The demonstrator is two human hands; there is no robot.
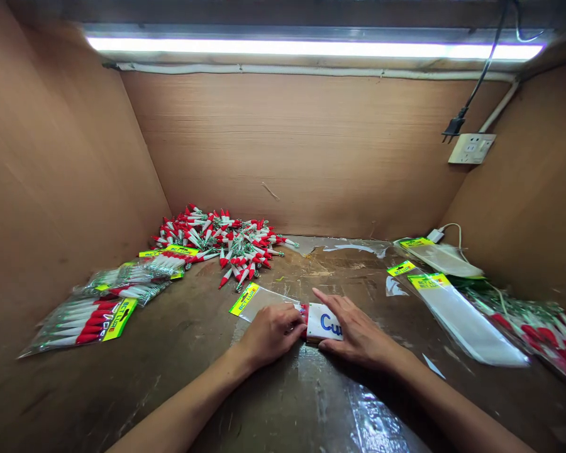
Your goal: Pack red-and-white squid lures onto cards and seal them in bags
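Near the middle of the table, my left hand [276, 330] is closed with its fingertips at the left end of a white block [318, 321] with blue handwriting. Red tips show between that hand and the block; what the fingers pinch is hidden. My right hand [361, 333] lies over the block's right part, thumb along the near side and fingers stretched across the far side. Just beyond my left hand, a clear bag with a yellow "BCT LURE" header [244, 301] lies flat, partly covered by the hand.
A heap of red-and-white fishing lures [236, 242] sits at the back left. Filled lure packs [87, 321] lie on the left. Flat clear bags [466, 321] lie right, beside more lures [542, 333]. A plug [454, 126] hangs near a wall socket [471, 149].
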